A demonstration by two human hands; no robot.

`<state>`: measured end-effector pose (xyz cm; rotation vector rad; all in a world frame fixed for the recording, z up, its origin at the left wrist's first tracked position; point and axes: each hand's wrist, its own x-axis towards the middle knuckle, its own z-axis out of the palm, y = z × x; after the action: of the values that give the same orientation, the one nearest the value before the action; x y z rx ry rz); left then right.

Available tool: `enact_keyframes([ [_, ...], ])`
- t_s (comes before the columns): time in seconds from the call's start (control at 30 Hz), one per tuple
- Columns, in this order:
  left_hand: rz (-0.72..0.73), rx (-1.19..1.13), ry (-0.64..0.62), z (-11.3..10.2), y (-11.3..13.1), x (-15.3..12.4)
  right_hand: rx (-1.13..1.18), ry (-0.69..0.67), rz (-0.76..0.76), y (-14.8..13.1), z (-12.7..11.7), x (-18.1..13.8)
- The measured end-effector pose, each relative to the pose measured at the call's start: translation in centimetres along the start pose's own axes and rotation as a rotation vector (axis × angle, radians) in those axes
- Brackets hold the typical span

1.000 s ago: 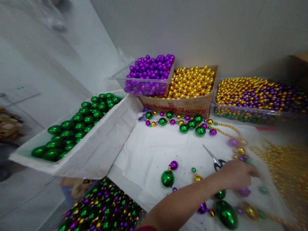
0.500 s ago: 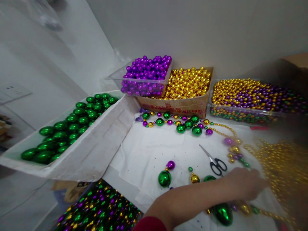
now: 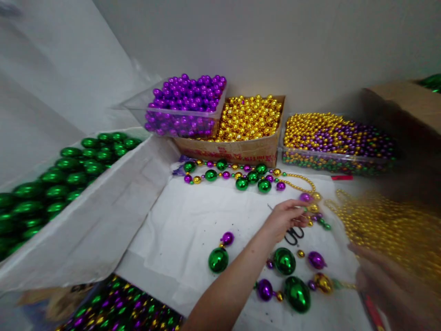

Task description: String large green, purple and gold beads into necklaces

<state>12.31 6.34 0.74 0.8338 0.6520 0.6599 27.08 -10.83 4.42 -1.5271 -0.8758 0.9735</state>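
Observation:
My left hand is over the white cloth, thumb and fingers closed at a small green bead, beside a loose purple bead and gold beads. Partly under this hand lie black-handled scissors. Smeared by motion, my right hand is at the lower right, by a thin gold bead string and a red-handled object; its fingers are unclear. Between my arms lie large green balls, purple balls and a gold ball. A green ball joined to smaller beads sits left of my forearm.
At the back stand a clear tub of purple balls, a carton of gold balls and a tub of mixed beads. A white box holds green balls. A bead necklace lies before them; gold strands pile at right.
My left hand has moved up and away from the lower right to the scissors and loose beads. My right hand has come into view at the right. The view has shifted rightward.

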Motion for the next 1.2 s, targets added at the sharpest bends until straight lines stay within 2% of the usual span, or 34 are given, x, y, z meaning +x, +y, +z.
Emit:
enact_keyframes([
  [0.07,-0.032,-0.201,0.05,-1.5,0.8,-0.3,-0.026,0.012,0.082,0.0,0.7,0.1],
  [0.17,-0.043,-0.353,0.089,-3.1,1.1,-0.3,-0.059,-0.018,0.204,0.0,1.6,-0.1],
  [0.27,-0.039,-0.413,0.108,-3.7,1.0,-0.3,-0.109,-0.012,0.205,0.0,2.0,-0.5],
  [0.43,-0.008,-0.412,0.136,-3.6,0.7,-0.5,-0.191,-0.066,0.173,-0.1,2.1,-1.0],
  [0.67,0.013,-0.4,0.184,-3.6,0.5,-0.6,-0.18,0.057,0.145,-0.9,3.5,-1.6],
  [1.2,0.047,-0.479,0.197,-3.3,0.3,-0.7,-0.181,0.029,0.137,-0.6,3.3,-1.5],
])
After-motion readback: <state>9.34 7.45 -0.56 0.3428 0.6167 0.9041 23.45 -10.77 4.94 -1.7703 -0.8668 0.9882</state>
